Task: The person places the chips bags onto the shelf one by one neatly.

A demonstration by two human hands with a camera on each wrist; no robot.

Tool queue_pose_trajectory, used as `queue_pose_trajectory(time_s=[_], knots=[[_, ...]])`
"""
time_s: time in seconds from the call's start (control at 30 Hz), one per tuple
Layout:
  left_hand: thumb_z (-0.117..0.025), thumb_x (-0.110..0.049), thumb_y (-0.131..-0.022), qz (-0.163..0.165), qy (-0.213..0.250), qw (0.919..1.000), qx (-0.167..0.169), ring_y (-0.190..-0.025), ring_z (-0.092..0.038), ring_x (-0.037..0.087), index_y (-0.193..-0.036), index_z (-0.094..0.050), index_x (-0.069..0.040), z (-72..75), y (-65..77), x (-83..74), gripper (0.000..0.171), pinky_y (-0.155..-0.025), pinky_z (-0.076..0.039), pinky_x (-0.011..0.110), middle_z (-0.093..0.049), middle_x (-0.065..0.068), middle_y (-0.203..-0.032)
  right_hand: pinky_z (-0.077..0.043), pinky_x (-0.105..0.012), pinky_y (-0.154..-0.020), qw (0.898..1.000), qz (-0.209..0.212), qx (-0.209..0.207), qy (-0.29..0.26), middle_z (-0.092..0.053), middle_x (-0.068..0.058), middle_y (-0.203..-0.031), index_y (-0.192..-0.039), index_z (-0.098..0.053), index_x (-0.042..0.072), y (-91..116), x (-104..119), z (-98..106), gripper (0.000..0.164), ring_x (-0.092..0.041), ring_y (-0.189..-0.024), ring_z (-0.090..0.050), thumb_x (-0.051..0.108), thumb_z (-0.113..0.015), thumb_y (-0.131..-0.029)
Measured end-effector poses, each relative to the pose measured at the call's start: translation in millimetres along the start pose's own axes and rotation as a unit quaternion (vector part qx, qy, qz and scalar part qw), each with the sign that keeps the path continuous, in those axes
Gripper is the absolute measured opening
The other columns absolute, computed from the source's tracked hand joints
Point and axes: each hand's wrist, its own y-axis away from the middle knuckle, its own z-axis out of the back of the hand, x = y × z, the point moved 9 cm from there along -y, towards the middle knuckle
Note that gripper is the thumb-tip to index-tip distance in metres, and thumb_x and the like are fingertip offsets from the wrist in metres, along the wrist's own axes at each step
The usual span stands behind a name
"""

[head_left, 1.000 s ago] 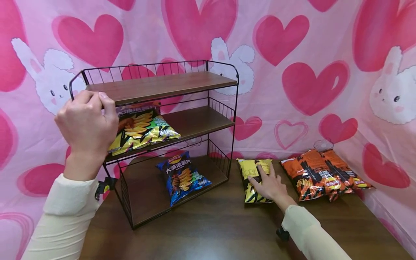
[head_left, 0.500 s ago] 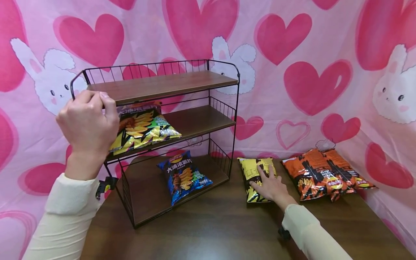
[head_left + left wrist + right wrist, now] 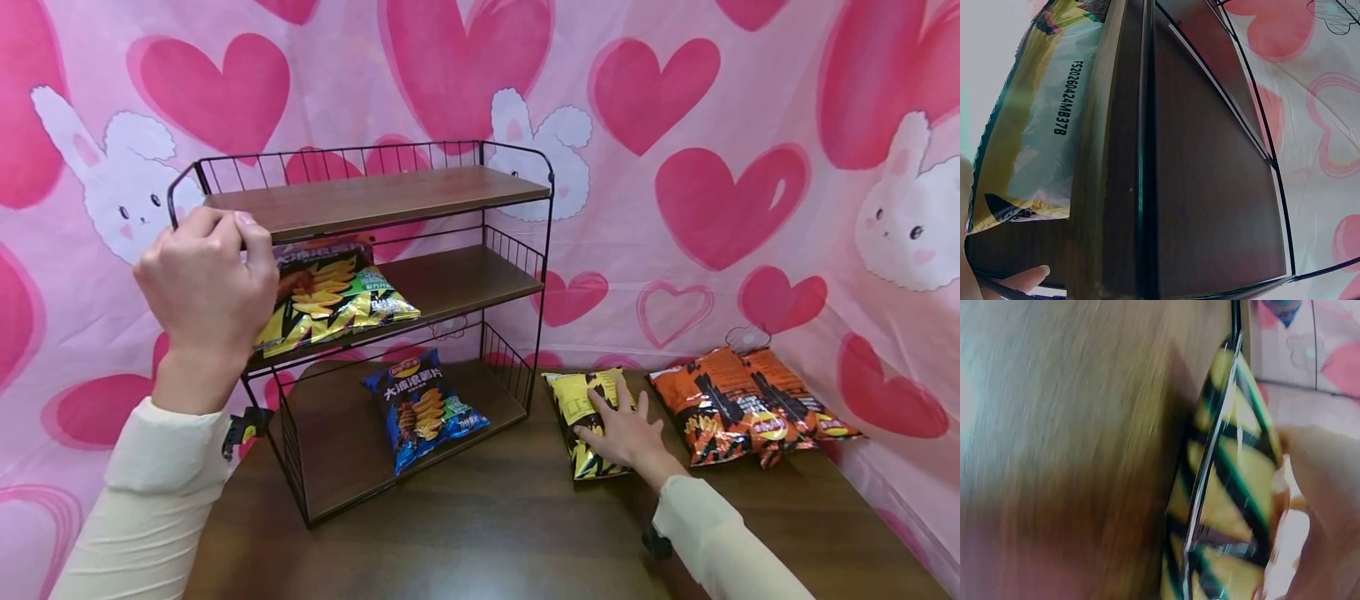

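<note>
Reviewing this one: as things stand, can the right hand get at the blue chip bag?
Probably yes. The blue chip bag lies near the open front of the bottom shelf; the right hand, now on the yellow bag, would only need to lift away and round the rack's right side.

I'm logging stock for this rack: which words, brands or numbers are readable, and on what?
"大波浪薯片": on the blue bag, bottom shelf.
"FS20260424MB37B": on the snack bag, middle shelf, in the left wrist view.
Too small, shadowed or blurred to read surely: other print on those two; all logos and print on the orange bags; print on the yellow bag touched by the right hand.
</note>
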Motion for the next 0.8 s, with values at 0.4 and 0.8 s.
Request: queue_pose_trajectory(time_s=[0.4,0.8], knots=[[-0.038,-0.032,-0.103,0.008,0.000,0.9999,-0.008,-0.072,-0.059,0.058,-0.083,-0.070,0.014,0.1,0.5,0.2,0.060,-0.060,-0.045,0.068,-0.071,0.029,-0.096,-0.007,-0.090,-0.099,0.995,-0.085,0.051,0.019,0.008,-0.036,-0.164,-0.164,-0.005,0.008,-6.9,14.8,-19.1,0.097,-0.077,-0.137,0.001,0.058,-0.055,-0.098],[-0.039,-0.030,-0.103,0.004,0.002,1.0000,0.000,-0.074,-0.060,0.059,-0.083,-0.070,0.016,0.0,-0.2,0.1,0.059,-0.060,-0.045,0.068,-0.071,0.030,-0.096,-0.005,-0.092,-0.096,0.995,-0.077,0.056,0.019,0.002,-0.033,-0.165,-0.165,-0.013,0.016,-5.3,15.5,-19.4,0.099,-0.084,-0.128,0.001,0.051,-0.069,-0.091]])
